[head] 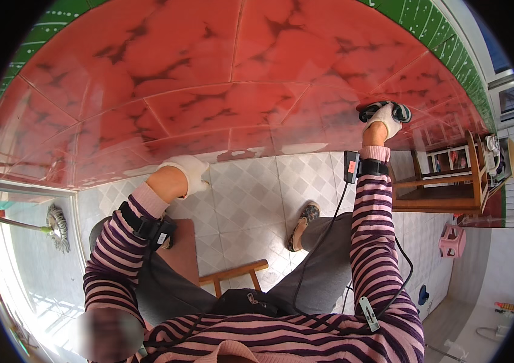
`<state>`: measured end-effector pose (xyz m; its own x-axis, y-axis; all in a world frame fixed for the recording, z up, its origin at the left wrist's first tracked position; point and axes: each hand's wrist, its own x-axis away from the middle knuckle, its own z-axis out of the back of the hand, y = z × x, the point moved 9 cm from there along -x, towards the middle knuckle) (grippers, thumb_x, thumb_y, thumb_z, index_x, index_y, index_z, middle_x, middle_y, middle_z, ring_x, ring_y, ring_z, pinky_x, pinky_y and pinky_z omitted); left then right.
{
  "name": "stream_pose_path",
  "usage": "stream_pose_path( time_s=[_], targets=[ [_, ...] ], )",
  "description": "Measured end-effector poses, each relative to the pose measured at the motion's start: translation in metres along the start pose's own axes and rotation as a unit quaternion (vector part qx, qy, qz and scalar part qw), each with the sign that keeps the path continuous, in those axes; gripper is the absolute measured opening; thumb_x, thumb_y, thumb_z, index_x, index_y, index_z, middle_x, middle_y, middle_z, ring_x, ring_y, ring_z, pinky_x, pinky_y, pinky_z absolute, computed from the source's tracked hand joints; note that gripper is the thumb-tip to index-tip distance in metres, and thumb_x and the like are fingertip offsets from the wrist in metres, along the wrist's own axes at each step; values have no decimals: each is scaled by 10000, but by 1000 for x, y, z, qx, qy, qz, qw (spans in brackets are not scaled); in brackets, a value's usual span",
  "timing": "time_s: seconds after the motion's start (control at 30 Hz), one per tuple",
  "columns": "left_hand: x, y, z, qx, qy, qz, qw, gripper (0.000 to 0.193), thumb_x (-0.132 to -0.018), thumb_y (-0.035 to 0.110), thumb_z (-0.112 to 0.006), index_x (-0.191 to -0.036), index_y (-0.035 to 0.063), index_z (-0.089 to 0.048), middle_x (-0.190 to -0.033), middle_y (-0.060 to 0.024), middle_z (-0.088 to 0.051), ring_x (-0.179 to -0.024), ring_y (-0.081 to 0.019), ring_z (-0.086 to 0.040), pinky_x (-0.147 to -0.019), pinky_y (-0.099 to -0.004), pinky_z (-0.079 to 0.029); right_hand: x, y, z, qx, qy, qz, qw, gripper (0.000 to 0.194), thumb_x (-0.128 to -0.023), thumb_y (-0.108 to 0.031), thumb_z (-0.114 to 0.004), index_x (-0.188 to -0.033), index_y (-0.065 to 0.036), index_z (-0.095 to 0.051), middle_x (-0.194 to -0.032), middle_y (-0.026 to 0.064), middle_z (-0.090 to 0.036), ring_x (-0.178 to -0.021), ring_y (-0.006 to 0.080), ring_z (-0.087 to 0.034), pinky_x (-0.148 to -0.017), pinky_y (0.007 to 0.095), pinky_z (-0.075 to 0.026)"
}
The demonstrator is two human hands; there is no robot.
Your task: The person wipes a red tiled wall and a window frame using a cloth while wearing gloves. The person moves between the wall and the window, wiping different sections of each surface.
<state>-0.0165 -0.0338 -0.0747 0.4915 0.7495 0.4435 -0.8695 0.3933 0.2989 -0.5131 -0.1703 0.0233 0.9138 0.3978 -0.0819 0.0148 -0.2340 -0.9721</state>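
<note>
My right hand (386, 119), in a white glove, holds a dark folded cloth with pale stripes (371, 110) against the red marbled wall tiles (257, 59). My left hand (191, 174), in a white glove too, hangs lower down, near the foot of the tiled wall, with no object visible in it; its fingers are partly hidden by the glove and the angle. Both forearms, in striped sleeves, carry black straps with small devices and cables.
A wooden chair (438, 196) stands at the right, a pink plastic stool (452, 240) behind it. Between my legs is a wooden seat rail (234, 271). At the left a mop (58, 228) rests near a doorway. The floor (247, 195) has grey diamond tiles.
</note>
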Motion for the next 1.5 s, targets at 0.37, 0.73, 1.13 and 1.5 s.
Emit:
stream_pose_path(
  time_s=[0.37,0.73,1.13,1.5],
  targets=[
    [-8,13,2,-6,-71,16,997,515,-890,401,-632,-1250,36,-669,-1091,-246,-715,-1011,-421,-680,-912,-484,-531,113,-96,-27,211,-136,442,861,607,-755,-198,-867,-1234,14,-560,-1177,172,-571,-1178,343,-556,-1032,426,-442],
    [-10,15,2,-19,-57,2,998,516,-880,411,-648,-1235,37,-678,-1079,-257,-717,-999,-425,-685,-901,-493,-534,99,-21,-20,90,-175,227,954,521,-844,-137,-816,-1264,-5,-536,-1140,93,-623,-918,194,-670,-862,318,-541],
    [-6,13,6,-9,-45,13,999,444,-892,369,-647,-1163,20,-689,-892,-194,-724,-902,-377,-707,-837,-485,-547,122,124,2,36,-174,-493,852,183,-1003,-394,-640,-956,-218,-661,-884,-41,-693,-855,201,-669,-799,480,-552],
    [-4,5,4,-2,-61,23,998,487,-874,388,-671,-1217,43,-688,-1102,-242,-716,-1024,-420,-680,-912,-487,-531,132,-27,-30,128,-177,242,945,408,-858,-92,-790,-1166,3,-540,-1020,83,-654,-802,171,-665,-709,302,-560]
  ],
)
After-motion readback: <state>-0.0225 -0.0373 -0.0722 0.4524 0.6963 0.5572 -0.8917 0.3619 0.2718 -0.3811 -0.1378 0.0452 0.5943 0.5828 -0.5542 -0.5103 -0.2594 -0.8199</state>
